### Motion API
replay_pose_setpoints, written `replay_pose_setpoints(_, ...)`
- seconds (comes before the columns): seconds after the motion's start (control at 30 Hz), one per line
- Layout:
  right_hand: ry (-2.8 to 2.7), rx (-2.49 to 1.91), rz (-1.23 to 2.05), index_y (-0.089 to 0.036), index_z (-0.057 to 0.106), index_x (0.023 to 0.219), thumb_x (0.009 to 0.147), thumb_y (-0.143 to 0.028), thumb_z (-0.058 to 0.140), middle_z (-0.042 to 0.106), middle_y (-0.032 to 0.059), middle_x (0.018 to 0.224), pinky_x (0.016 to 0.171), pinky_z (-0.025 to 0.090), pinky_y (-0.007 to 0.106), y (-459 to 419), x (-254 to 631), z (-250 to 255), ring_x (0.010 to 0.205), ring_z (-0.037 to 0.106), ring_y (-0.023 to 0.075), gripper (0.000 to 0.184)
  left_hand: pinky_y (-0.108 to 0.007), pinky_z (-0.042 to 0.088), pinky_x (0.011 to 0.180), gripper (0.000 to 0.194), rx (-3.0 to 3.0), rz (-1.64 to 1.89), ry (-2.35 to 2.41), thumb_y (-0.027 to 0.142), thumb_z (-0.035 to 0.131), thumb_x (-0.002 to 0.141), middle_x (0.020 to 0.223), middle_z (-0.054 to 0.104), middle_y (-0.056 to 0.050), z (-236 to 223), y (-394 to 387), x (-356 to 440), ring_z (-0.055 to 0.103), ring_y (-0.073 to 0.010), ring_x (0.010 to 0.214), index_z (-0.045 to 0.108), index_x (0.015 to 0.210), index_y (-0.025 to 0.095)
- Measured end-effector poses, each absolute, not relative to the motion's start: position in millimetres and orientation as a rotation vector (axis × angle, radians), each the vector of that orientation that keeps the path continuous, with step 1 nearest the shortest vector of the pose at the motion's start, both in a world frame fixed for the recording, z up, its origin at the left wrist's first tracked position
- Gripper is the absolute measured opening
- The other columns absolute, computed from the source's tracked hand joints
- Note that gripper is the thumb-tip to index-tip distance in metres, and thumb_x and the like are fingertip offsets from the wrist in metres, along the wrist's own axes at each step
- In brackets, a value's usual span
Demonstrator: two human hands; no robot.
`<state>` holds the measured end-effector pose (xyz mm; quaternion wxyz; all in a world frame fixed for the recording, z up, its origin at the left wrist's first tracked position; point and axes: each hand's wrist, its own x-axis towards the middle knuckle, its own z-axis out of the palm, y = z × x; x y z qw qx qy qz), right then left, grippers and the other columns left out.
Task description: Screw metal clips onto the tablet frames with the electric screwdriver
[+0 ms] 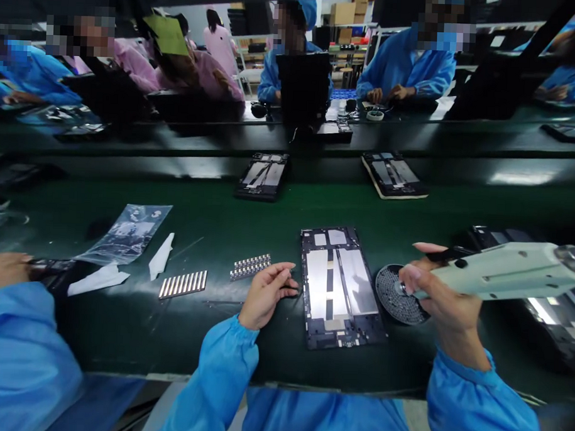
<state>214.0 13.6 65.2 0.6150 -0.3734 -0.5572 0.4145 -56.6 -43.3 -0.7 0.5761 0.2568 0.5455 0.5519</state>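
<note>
An opened tablet (320,289), with silver battery panels in a black frame, lies flat on the green bench before me. Just off its left edge is my left hand (268,293), its thumb and fingers drawn together; whatever they may pinch is too small to make out. My right hand (447,303) is closed around a pale green electric screwdriver (507,270), held nearly level. Its front end points left, above a round dish of screws (400,304) at the tablet's right side; the bit is hidden by my fingers.
Left of my hand lie two strips of small parts (182,285) (250,266), white paper scraps (161,256) and a clear plastic bag (131,232). Two opened tablets (263,177) (395,175) sit further back. More devices (559,332) are at right. A co-worker's sleeve (23,338) is at left.
</note>
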Motion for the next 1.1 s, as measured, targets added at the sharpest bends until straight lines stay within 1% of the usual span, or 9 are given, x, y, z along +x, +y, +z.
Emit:
replay_pose_setpoints(0.1, -1.293, -0.821, 0.993, -0.022, 0.062, 0.098, 0.071, -0.020, 0.075, 0.056, -0.0067, 0.045, 0.043, 0.049, 0.030, 12, 207, 70, 0.039, 0.054, 0.0142, 0.030, -0.025, 0.055, 0.061, 0.045, 0.842, 1.252, 1.449, 0.045, 0.079, 0.064, 0.063, 0.067, -0.001, -5, -32, -63, 0.066, -0.0128, 0.059, 0.067, 0.093, 0.013)
replay_pose_setpoints(0.27, -1.361, -0.776, 1.040, -0.023, 0.062, 0.101, 0.075, -0.021, 0.073, 0.057, -0.0066, 0.046, 0.045, 0.050, 0.030, 10, 192, 76, 0.041, 0.055, 0.0140, 0.028, -0.024, 0.051, 0.055, 0.020, 1.024, 1.183, 1.533, 0.030, 0.076, 0.067, 0.060, 0.068, -0.002, -3, -11, -67, 0.065, -0.0142, 0.053, 0.066, 0.073, 0.014)
replay_pose_setpoints(0.43, -1.433, -0.770, 1.103, -0.022, 0.059, 0.105, 0.078, -0.020, 0.070, 0.058, -0.0072, 0.050, 0.048, 0.050, 0.029, 12, 176, 74, 0.044, 0.056, 0.0128, 0.029, -0.024, 0.048, 0.056, 0.007, 1.231, 1.082, 1.522, 0.022, 0.065, 0.075, 0.063, 0.067, -0.002, 0, -1, -63, 0.063, -0.0138, 0.054, 0.069, 0.074, 0.016)
replay_pose_setpoints(0.67, -1.472, -0.739, 1.255, -0.021, 0.058, 0.105, 0.076, -0.026, 0.072, 0.056, -0.0078, 0.049, 0.046, 0.048, 0.030, 24, 133, 73, 0.042, 0.054, 0.0127, 0.032, -0.024, 0.049, 0.067, 0.007, 1.377, 1.093, 1.561, 0.015, 0.066, 0.072, 0.074, 0.065, -0.002, 4, 7, -57, 0.059, -0.0144, 0.072, 0.068, 0.067, 0.019)
replay_pose_setpoints(0.77, -1.467, -0.727, 1.297, -0.020, 0.060, 0.100, 0.073, -0.028, 0.072, 0.055, -0.0073, 0.048, 0.046, 0.047, 0.030, 30, 106, 74, 0.041, 0.053, 0.0125, 0.031, -0.023, 0.049, 0.056, 0.004, 1.285, 1.079, 1.563, 0.017, 0.069, 0.071, 0.071, 0.061, 0.000, 0, 11, -58, 0.059, -0.0126, 0.062, 0.065, 0.072, 0.018)
replay_pose_setpoints(0.83, -1.469, -0.722, 1.323, -0.021, 0.061, 0.099, 0.071, -0.028, 0.073, 0.054, -0.0070, 0.049, 0.046, 0.047, 0.030, 35, 88, 71, 0.041, 0.053, 0.0127, 0.032, -0.020, 0.046, 0.044, 0.014, 1.183, 1.057, 1.557, 0.020, 0.072, 0.070, 0.064, 0.058, 0.003, -4, 12, -59, 0.058, -0.0112, 0.051, 0.061, 0.078, 0.017)
replay_pose_setpoints(0.9, -1.483, -0.734, 1.354, -0.021, 0.062, 0.099, 0.068, -0.030, 0.074, 0.055, -0.0066, 0.049, 0.046, 0.048, 0.030, 41, 72, 66, 0.041, 0.053, 0.0132, 0.034, -0.018, 0.042, 0.036, 0.023, 1.095, 1.035, 1.539, 0.023, 0.075, 0.069, 0.059, 0.054, 0.005, -8, 14, -61, 0.056, -0.0102, 0.044, 0.056, 0.079, 0.016)
replay_pose_setpoints(0.97, -1.489, -0.752, 1.384, -0.021, 0.062, 0.099, 0.067, -0.030, 0.075, 0.055, -0.0067, 0.049, 0.046, 0.048, 0.030, 46, 60, 59, 0.041, 0.053, 0.0134, 0.035, -0.016, 0.041, 0.034, 0.026, 1.036, 1.027, 1.522, 0.024, 0.077, 0.068, 0.055, 0.053, 0.006, -9, 15, -62, 0.056, -0.0092, 0.042, 0.054, 0.077, 0.015)
replay_pose_setpoints(1.1, -1.484, -0.786, 1.394, -0.020, 0.062, 0.097, 0.066, -0.026, 0.074, 0.054, -0.0078, 0.048, 0.047, 0.048, 0.030, 54, 51, 48, 0.040, 0.052, 0.0125, 0.034, -0.013, 0.041, 0.033, 0.023, 0.966, 1.025, 1.504, 0.017, 0.076, 0.068, 0.054, 0.053, 0.007, -7, 15, -62, 0.056, -0.0080, 0.041, 0.054, 0.075, 0.014)
